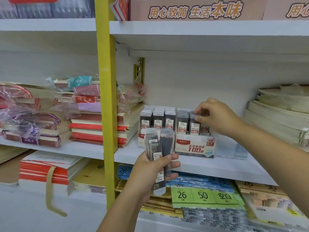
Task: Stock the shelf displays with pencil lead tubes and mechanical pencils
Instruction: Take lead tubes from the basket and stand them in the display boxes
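Two white display boxes of pencil lead tubes stand side by side on the middle shelf: a 0.5 box (142,141) on the left and an HB 0.7 box (195,146) on the right. My left hand (155,171) grips a bundle of clear lead tubes (158,148) upright in front of the shelf edge. My right hand (215,114) reaches over the 0.7 box and pinches the top of a lead tube (194,124) standing in its middle row. The right-hand row of that box is partly hidden by my hand.
A yellow upright post (107,97) divides the shelving. Stacks of wrapped notebooks (87,121) fill the left bay, paper stacks (280,111) lie at the right. A flat pale-blue packet (232,151) lies beside the 0.7 box. Paper packs (202,196) lie on the lower shelf.
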Motion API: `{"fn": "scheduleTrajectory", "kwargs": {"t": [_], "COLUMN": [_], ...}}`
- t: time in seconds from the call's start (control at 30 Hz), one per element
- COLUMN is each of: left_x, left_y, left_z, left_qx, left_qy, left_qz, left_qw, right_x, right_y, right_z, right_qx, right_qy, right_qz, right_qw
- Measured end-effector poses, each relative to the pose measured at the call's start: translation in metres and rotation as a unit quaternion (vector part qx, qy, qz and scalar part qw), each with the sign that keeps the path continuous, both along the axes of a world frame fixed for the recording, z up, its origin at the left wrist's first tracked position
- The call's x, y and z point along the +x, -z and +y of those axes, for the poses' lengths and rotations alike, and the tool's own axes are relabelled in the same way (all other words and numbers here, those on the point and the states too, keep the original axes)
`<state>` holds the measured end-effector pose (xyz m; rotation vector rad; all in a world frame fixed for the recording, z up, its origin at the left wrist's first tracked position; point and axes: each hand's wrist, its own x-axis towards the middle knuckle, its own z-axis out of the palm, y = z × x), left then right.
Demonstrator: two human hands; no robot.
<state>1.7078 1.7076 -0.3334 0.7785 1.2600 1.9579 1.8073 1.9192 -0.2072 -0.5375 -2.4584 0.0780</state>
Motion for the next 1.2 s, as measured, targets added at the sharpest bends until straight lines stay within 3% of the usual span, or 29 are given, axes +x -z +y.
{"fn": "scheduleTrajectory", "kwargs": {"t": [0.1,0.17,0.23,0.33,0.5,0.67,0.83,1.0,1.2], "left_x": [0.000,0.003,0.008,0.018,0.032,0.026,0.023,0.018,0.018], "left_y": [-0.001,-0.002,-0.004,-0.005,-0.004,-0.002,-0.002,-0.001,0.000], "left_z": [-0.001,-0.001,0.000,0.003,0.002,-0.006,-0.008,-0.011,-0.010], "left_qx": [0.002,0.004,0.004,-0.001,-0.013,-0.029,-0.034,-0.048,-0.080], "left_qy": [0.000,0.004,0.017,0.046,0.078,0.085,0.066,0.040,0.023], "left_qz": [-0.005,-0.008,0.000,0.015,0.022,-0.021,0.003,0.024,0.067], "left_qw": [1.000,1.000,1.000,0.999,0.997,0.996,0.997,0.998,0.994], "right_x": [0.002,0.009,0.020,0.033,0.042,0.057,0.064,0.069,0.063], "right_y": [0.012,0.022,0.036,0.057,0.069,0.066,0.068,0.067,0.073], "right_z": [-0.003,-0.018,-0.042,-0.077,-0.092,-0.082,-0.076,-0.069,-0.070], "right_qx": [0.049,0.065,-0.030,-0.249,-0.417,-0.407,-0.385,-0.373,-0.412], "right_qy": [0.039,0.029,-0.027,-0.147,-0.219,-0.246,-0.243,-0.208,-0.202], "right_qz": [0.018,0.086,0.155,0.127,0.147,0.118,0.082,0.096,0.148], "right_qw": [0.998,0.994,0.987,0.949,0.870,0.871,0.887,0.899,0.876]}}
